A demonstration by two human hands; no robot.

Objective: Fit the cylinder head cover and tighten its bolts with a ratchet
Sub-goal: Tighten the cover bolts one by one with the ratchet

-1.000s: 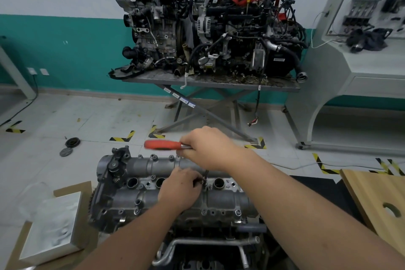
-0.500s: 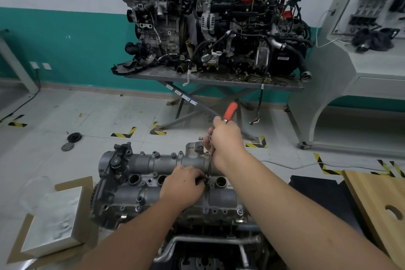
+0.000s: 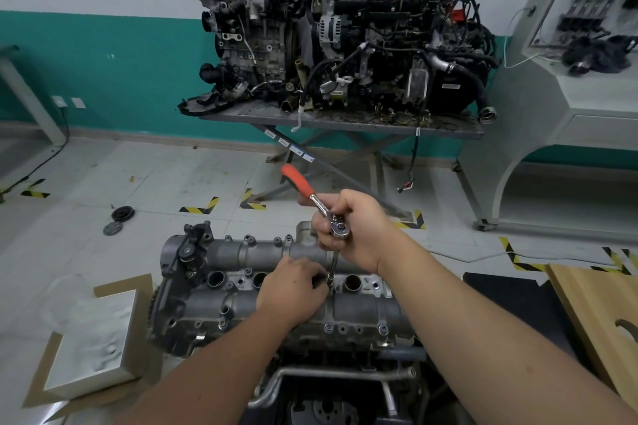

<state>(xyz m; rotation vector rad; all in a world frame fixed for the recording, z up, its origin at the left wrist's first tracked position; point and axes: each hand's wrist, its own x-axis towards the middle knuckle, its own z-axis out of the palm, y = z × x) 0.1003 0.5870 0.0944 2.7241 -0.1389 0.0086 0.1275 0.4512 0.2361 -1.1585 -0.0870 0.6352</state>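
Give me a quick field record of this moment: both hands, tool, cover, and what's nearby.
right hand: grips the ratchet at its head
ratchet: red handle points up and away to the left; extension reaches down to the cover
left hand: fingers at the socket end, steadying it
cylinder head cover: seated on the engine
nearby: white box at left, wooden board at right

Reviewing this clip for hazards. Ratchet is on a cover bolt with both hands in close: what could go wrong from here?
1. The left hand pinches the extension right at the bolt; if the socket slips, those fingers could get nipped.
2. The right hand grips the ratchet at its head, not the orange handle, so leverage is likely poor and the long extension may tilt off the bolt.
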